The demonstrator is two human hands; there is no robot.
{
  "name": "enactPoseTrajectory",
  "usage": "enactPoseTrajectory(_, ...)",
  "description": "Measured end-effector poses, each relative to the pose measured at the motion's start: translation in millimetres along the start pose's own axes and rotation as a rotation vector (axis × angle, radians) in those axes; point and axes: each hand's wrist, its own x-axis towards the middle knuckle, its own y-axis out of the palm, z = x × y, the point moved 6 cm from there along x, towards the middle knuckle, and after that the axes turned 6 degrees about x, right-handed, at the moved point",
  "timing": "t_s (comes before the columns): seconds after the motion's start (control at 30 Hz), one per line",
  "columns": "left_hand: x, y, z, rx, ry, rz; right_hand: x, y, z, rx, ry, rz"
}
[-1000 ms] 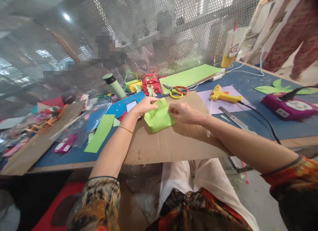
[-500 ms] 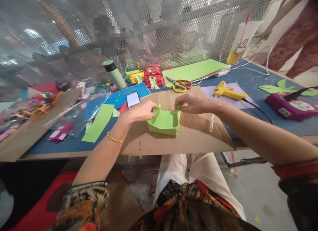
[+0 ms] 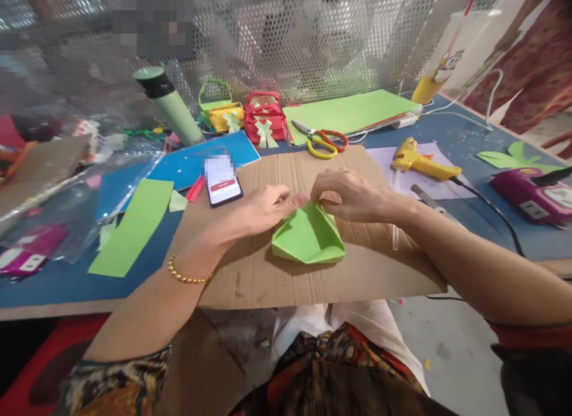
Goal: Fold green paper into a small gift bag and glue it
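A folded green paper box (image 3: 308, 237) rests on a sheet of brown cardboard (image 3: 250, 279), its top side facing up and its near walls standing. My left hand (image 3: 268, 207) pinches the far left edge of the box between thumb and fingers. With bent fingers, my right hand (image 3: 344, 195) grips the far right edge, where the paper curls up. Both hands are close together, and their fingers partly hide the far wall. Left of the cardboard lies a loose green paper strip (image 3: 134, 225).
Scissors (image 3: 322, 142) lie behind the box. A yellow glue gun (image 3: 422, 161) is at the right on purple paper, its cord trailing to the front. A phone (image 3: 223, 180), a green tumbler (image 3: 172, 109), small paper bags (image 3: 263, 121) and a drink cup (image 3: 447, 61) stand around.
Both hands have drawn nearer each other at the far side of the box. Its far walls have come inward, so it looks more pointed. The camera view has shifted.
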Motion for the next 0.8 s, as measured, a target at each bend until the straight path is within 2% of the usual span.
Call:
enactPoseTrajectory(0.07, 0, 3, -1, -0.045, 0.031, 0.029, -1, 1, -2, -0.001, -0.008, 0.000)
enactPoseTrajectory(0.37, -3, 1, -3, 0.133, -0.048, 0.044, -7, -1, 1, 0.059, 0.030, 0.011)
enactPoseTrajectory(0.53, -9, 3, -3, 0.172, -0.082, 0.123, -11, -4, 6, 0.059, 0.040, 0.043)
enactPoseTrajectory(0.8, -13, 6, -5, 0.186, -0.034, 0.099, -14, -2, 11, 0.058, 0.013, 0.061)
